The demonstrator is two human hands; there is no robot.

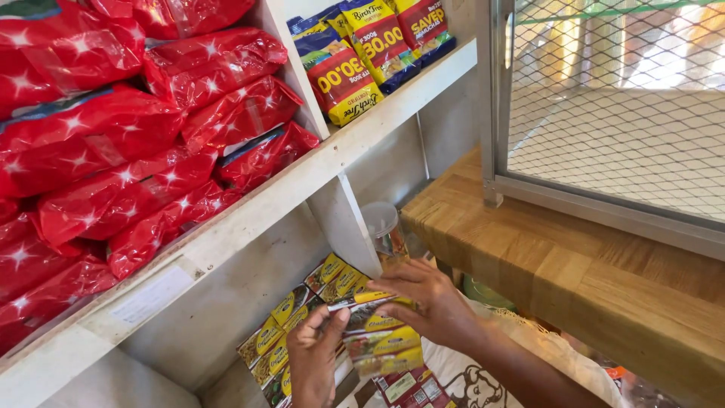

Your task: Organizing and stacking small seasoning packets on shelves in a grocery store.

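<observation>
While both hands, left and right, are gripping yellow sachets, red bags are filling the white shelf above.

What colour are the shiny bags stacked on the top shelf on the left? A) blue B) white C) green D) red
D: the shiny bags piled on the white shelf are bright red with small white sparkle marks, well above the right hand and left hand, which hold small yellow-and-green packets lower down.
</observation>
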